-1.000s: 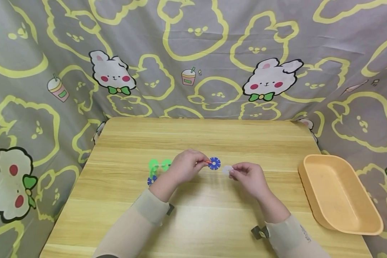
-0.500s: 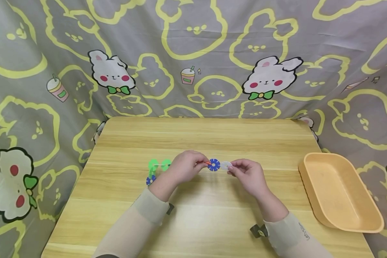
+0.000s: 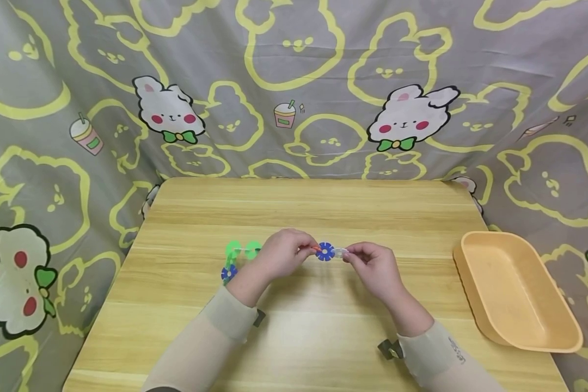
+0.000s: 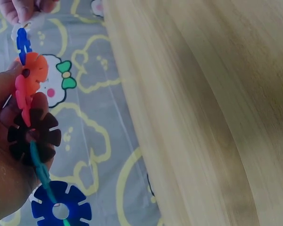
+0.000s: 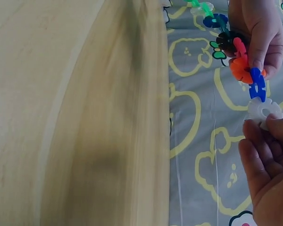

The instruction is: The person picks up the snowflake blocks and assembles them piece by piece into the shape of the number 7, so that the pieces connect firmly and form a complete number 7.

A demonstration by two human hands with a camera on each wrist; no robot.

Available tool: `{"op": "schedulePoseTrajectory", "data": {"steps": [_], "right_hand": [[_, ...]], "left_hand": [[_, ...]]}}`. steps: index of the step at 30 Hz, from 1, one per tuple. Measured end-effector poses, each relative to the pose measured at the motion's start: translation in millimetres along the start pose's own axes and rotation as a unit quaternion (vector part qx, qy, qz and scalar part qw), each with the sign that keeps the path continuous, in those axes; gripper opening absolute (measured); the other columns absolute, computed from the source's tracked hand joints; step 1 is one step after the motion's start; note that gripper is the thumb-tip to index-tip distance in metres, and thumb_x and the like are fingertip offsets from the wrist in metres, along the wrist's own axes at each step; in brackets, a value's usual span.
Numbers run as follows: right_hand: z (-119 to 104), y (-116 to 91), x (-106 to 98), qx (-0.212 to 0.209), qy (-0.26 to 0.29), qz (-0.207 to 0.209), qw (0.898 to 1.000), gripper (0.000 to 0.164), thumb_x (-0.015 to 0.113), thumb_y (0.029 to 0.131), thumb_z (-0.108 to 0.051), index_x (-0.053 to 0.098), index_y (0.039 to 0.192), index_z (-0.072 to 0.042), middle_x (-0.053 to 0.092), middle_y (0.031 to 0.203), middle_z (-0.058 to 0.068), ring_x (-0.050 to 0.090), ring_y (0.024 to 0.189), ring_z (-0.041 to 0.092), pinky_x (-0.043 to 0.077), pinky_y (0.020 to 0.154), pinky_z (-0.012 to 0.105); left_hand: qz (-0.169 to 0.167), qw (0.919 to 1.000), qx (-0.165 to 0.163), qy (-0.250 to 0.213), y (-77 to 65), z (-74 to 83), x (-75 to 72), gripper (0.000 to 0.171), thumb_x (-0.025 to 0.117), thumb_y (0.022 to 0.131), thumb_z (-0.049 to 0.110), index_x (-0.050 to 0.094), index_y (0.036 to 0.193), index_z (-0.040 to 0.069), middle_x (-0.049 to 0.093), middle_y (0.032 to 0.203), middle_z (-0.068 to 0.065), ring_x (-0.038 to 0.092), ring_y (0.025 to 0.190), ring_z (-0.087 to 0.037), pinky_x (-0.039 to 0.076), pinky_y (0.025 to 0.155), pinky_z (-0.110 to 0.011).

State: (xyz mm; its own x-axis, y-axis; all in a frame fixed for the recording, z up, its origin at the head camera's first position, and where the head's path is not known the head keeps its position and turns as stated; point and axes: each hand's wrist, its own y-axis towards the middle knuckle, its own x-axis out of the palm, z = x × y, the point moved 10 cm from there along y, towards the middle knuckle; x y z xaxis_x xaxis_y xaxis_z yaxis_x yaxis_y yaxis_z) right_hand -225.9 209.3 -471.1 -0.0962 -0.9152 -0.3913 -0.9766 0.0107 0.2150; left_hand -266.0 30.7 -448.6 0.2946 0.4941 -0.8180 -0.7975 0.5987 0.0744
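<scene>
My left hand (image 3: 285, 253) pinches an orange notched snowflake disc (image 4: 37, 70) in a chain of interlocking plastic discs. Beside it, the chain has a pink disc (image 4: 21, 96), a black disc (image 4: 51, 136), a teal disc (image 4: 41, 172) and a blue disc (image 4: 79, 208). Farther along, green discs (image 3: 233, 249) show left of the left wrist in the head view. Another blue disc (image 3: 325, 251) sticks out to the right from the orange one. At its edge is a white disc (image 5: 262, 109), pinched between thumb and fingers of my right hand (image 3: 376, 268). Part of the chain is hidden behind the left hand.
A yellow-orange plastic bin (image 3: 519, 294) stands at the right side of the wooden table (image 3: 294, 337). Patterned grey curtains (image 3: 225, 65) hang behind the table and on both sides. A dark camera (image 3: 391, 349) sits at the right wrist.
My right hand has brought the white disc leftward to the blue disc's edge, and the white disc has turned to look narrower. The left hand has stayed nearly still.
</scene>
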Motion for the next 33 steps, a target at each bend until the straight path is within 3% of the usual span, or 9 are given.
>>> {"op": "schedulePoseTrajectory", "data": {"steps": [15, 19, 23, 25, 28, 30, 33], "right_hand": [[-24, -2, -4, -0.121, 0.042, 0.02, 0.992, 0.014, 0.077, 0.088, 0.015, 0.077, 0.087, 0.001, 0.077, 0.084, 0.015, 0.077, 0.073, 0.027, 0.06, 0.068, 0.021], [-43, -5, -2, -0.199, 0.033, 0.028, 0.979, 0.023, 0.079, 0.08, 0.023, 0.077, 0.085, 0.001, 0.077, 0.083, 0.011, 0.076, 0.068, 0.027, 0.06, 0.065, 0.02], [-64, -10, -5, -0.266, 0.018, 0.057, 0.962, 0.017, 0.081, 0.079, 0.018, 0.077, 0.086, 0.004, 0.077, 0.083, 0.016, 0.075, 0.069, 0.023, 0.059, 0.067, 0.019], [-65, -10, -16, -0.256, 0.027, 0.101, 0.961, 0.015, 0.081, 0.079, 0.018, 0.077, 0.086, 0.006, 0.076, 0.083, 0.02, 0.074, 0.07, 0.016, 0.058, 0.067, 0.017], [-56, -8, -33, -0.195, 0.074, 0.151, 0.966, 0.014, 0.08, 0.079, 0.021, 0.076, 0.087, 0.01, 0.075, 0.082, 0.023, 0.07, 0.07, 0.005, 0.056, 0.064, 0.015], [-48, -6, -35, -0.152, 0.108, 0.15, 0.971, 0.015, 0.078, 0.081, 0.023, 0.076, 0.091, 0.012, 0.076, 0.082, 0.021, 0.067, 0.068, 0.002, 0.056, 0.061, 0.016], [-41, -5, -29, -0.116, 0.162, 0.128, 0.972, 0.014, 0.075, 0.085, 0.023, 0.074, 0.097, 0.017, 0.078, 0.084, 0.012, 0.071, 0.068, 0.004, 0.059, 0.061, 0.02]], "left_hand": [[0.024, 0.9977, -0.002, -0.063, -1.4, 4.7, -7.0, 0.008, 0.076, 0.1, 0.016, 0.082, 0.097, 0.013, 0.079, 0.099, 0.001, 0.07, 0.092, -0.016, 0.057, 0.082, -0.033], [0.015, 0.9973, 0.017, -0.069, -2.5, 12.1, 5.1, 0.007, 0.076, 0.099, 0.014, 0.083, 0.097, 0.012, 0.079, 0.098, 0.0, 0.07, 0.092, -0.014, 0.057, 0.083, -0.03], [-0.015, 0.9933, 0.035, -0.109, -3.3, 23.1, 22.8, 0.011, 0.074, 0.102, 0.016, 0.082, 0.101, 0.009, 0.08, 0.1, -0.001, 0.069, 0.087, -0.009, 0.057, 0.08, -0.025], [-0.007, 0.9914, 0.026, -0.128, -3.2, 23.0, 21.0, 0.012, 0.073, 0.102, 0.017, 0.082, 0.101, 0.01, 0.08, 0.1, -0.001, 0.068, 0.084, -0.006, 0.056, 0.077, -0.023], [0.031, 0.989, 0.003, -0.145, -3.2, 17.5, 4.2, 0.008, 0.075, 0.101, 0.014, 0.082, 0.098, 0.012, 0.079, 0.097, 0.001, 0.065, 0.077, -0.006, 0.055, 0.071, -0.025], [0.048, 0.9886, 0.003, -0.143, -2.8, 15.5, -5.4, 0.007, 0.076, 0.1, 0.013, 0.082, 0.097, 0.012, 0.079, 0.096, 0.001, 0.063, 0.075, -0.006, 0.054, 0.069, -0.026], [0.047, 0.9891, 0.012, -0.139, -2.0, 17.0, -11.8, 0.008, 0.076, 0.1, 0.014, 0.083, 0.099, 0.01, 0.079, 0.097, 0.0, 0.062, 0.074, -0.007, 0.054, 0.069, -0.026]]}}
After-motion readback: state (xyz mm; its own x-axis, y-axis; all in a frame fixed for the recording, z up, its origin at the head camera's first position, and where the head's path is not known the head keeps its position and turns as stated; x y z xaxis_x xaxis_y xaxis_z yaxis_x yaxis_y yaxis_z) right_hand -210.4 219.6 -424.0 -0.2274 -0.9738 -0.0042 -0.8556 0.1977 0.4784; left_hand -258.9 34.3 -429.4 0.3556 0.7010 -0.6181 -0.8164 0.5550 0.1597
